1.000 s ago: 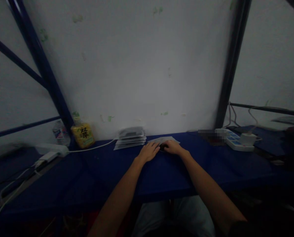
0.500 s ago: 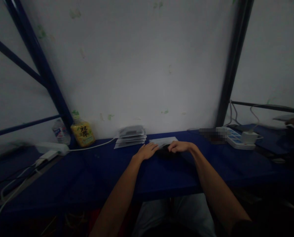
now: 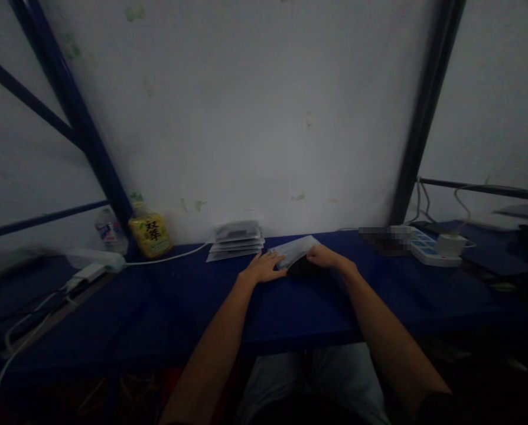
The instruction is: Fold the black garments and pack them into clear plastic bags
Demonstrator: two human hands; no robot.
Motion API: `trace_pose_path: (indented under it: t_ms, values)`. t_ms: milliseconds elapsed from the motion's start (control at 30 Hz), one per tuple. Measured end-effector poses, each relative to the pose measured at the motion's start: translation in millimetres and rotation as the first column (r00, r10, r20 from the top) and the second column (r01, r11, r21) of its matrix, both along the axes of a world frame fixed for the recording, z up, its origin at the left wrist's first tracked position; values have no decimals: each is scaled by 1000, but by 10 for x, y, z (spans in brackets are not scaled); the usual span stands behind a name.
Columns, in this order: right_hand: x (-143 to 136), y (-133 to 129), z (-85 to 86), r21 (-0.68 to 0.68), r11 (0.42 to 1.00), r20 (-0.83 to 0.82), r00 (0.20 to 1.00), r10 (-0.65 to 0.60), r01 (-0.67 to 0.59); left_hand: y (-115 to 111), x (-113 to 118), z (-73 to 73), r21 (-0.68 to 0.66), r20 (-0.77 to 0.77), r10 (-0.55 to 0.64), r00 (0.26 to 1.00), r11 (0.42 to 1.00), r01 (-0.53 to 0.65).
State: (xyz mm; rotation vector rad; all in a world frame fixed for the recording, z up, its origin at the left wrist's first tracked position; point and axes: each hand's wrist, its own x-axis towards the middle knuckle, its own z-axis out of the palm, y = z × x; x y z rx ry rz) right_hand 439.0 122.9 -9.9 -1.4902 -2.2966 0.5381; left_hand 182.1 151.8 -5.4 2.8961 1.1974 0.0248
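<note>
On the blue table, a thin whitish packet (image 3: 294, 250), which looks like a plastic bag, lies in front of me with its right side lifted. A dark, soft-looking black item (image 3: 303, 267) sits at its near edge, partly under or inside it; I cannot tell which. My left hand (image 3: 264, 267) rests with fingers spread on the packet's left end. At the right end, my right hand (image 3: 322, 256) is closed where the packet and the black item meet, apparently gripping the black item; its fingertips are hidden.
A stack of several similar flat packets (image 3: 236, 239) stands beyond my left hand. Left are a yellow-labelled bottle (image 3: 151, 235), a clear bottle (image 3: 111, 233) and a power strip (image 3: 93, 268) with cables. Another power strip (image 3: 430, 248) lies right. A wall (image 3: 268, 118) rises behind the table.
The right side of the whitish packet has risen and tilted upward. My right hand has shifted slightly right, and my left hand's fingers have spread wider.
</note>
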Motion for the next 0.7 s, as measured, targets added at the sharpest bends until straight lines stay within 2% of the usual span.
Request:
trace_pose_path:
  t_ms: [100, 167, 267, 333, 433, 533, 633, 700]
  values:
    - [-61, -90, 0, -19, 998, 33, 998, 54, -54, 12, 6, -25, 43, -1, 31, 1000, 999, -31]
    - [-46, -208, -9, -77, 986, 19, 989, 149, -147, 42, 1, -58, 47, -7, 32, 999, 998, -32]
    - [21, -444, -49, -155, 931, -86, 943, 321, -331, 90, -6, -123, 74, 6, 57, 998, 996, -58]
    - [48, -618, -75, -140, 893, -155, 900, 406, -427, 105, 9, -160, 120, 46, 80, 996, 989, -85]
    - [29, -848, -66, -28, 878, -212, 862, 461, -477, 94, 72, -175, 253, 147, 65, 987, 962, -101]
    - [-34, -989, 2, 63, 895, -233, 866, 443, -441, 68, 146, -152, 364, 191, -18, 981, 930, -54]
    - [-122, -1050, 56, 165, 955, -162, 948, 275, -248, 69, 176, -149, 307, 133, -61, 989, 951, 17]
    - [-198, -1078, 59, 248, 962, -80, 987, 141, -117, 91, 171, -173, 238, 129, 2, 992, 971, -33]
